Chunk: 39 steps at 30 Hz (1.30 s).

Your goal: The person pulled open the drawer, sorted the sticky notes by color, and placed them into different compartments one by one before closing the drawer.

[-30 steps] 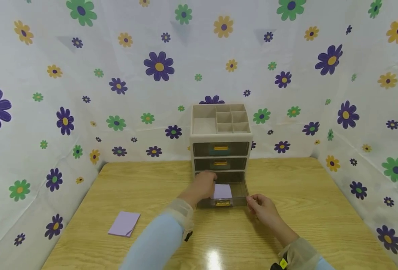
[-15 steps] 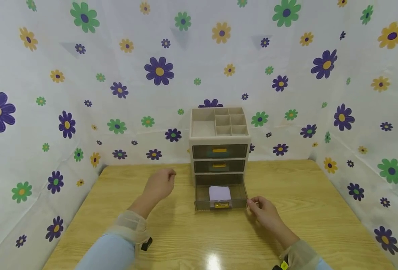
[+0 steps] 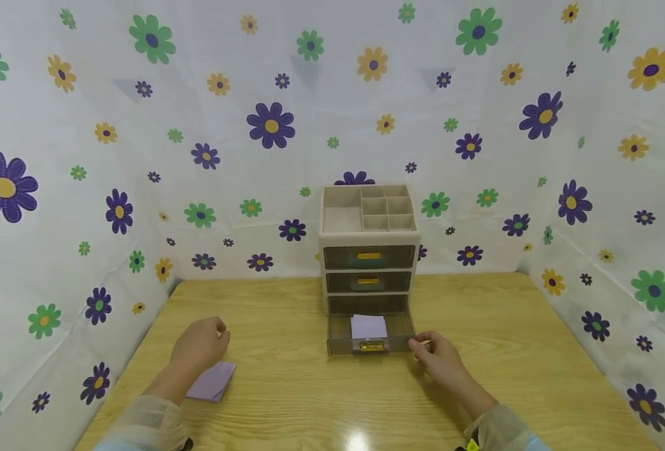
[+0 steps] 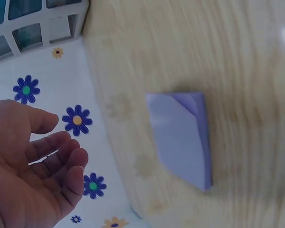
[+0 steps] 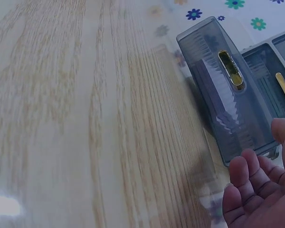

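Note:
My left hand (image 3: 201, 344) is loosely curled and holds nothing, above the left side of the table. Just below it lies a lilac pad of sticky notes (image 4: 180, 137), its top sheet curled at one edge. In the head view the hand partly covers the pad. My right hand (image 3: 442, 360) holds the right front corner of the smoky clear bottom drawer (image 3: 342, 347), thumb and fingertips at its edge. This drawer is pulled out. Inside it lies another stack of pale lilac notes (image 3: 368, 327), behind the gold handle (image 3: 372, 346).
The cream desktop organizer (image 3: 370, 238) stands at the back centre, with open compartments on top. Its upper drawer (image 3: 340, 257) and middle drawer (image 3: 340, 283) are closed. A flower-patterned cloth (image 3: 332, 94) walls in the wooden table (image 3: 287, 401) at the back and sides.
My left hand has left the open drawer and moved left to above the lilac sticky notes. The notes inside the drawer are now uncovered. My right hand stays at the drawer corner.

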Available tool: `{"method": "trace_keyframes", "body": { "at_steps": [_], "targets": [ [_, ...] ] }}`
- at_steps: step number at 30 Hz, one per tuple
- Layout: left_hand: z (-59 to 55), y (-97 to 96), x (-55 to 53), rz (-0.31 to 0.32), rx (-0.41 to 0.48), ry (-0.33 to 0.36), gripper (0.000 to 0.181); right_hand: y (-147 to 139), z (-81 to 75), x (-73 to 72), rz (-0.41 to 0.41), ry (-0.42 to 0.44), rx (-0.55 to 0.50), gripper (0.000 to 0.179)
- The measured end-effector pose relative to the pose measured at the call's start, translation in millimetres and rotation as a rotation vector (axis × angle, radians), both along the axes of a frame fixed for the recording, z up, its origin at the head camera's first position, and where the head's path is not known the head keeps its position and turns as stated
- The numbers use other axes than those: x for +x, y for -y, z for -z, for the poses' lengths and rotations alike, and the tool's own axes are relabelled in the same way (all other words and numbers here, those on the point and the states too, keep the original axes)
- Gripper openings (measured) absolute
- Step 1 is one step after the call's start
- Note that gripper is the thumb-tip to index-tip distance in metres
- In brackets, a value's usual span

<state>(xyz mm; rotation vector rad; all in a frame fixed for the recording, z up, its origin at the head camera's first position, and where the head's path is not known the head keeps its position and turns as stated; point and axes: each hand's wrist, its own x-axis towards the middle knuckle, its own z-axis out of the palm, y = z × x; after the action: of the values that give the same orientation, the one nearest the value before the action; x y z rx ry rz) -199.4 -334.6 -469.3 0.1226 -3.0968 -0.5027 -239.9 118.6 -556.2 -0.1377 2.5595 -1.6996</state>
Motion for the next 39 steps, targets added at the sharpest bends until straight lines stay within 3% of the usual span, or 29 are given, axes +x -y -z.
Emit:
{"method": "trace_keyframes", "body": {
  "at_steps": [5,10,17,23,31,39],
  "targets": [
    [16.5,21.5,12.6,-0.017,-0.048,0.087,0.041,1,1.8,0.8,-0.019,-0.005,-0.019,0.038],
    [41.9,34.8,24.7,-0.053,-0.058,0.159,0.064,0,3.2,0.6,-0.017,0.002,-0.015,0.034],
    [67.9,35.3,38.3,-0.082,-0.061,0.155,0.072,-1,2.7,-0.7,-0.028,0.008,0.001,0.032],
    [70.1,29.3,44.4,-0.097,-0.076,0.130,0.080,1,-1.7,0.7,-0.023,-0.003,0.005,0.030],
    [68.1,29.0,40.8,-0.111,-0.103,0.126,0.093,-1,2.4,-2.2,-0.012,0.020,-0.009,0.031],
    [67.3,30.4,37.6,-0.125,-0.075,0.125,0.083,-4,4.6,-3.9,-0.015,0.010,-0.021,0.032]
  ]
}}
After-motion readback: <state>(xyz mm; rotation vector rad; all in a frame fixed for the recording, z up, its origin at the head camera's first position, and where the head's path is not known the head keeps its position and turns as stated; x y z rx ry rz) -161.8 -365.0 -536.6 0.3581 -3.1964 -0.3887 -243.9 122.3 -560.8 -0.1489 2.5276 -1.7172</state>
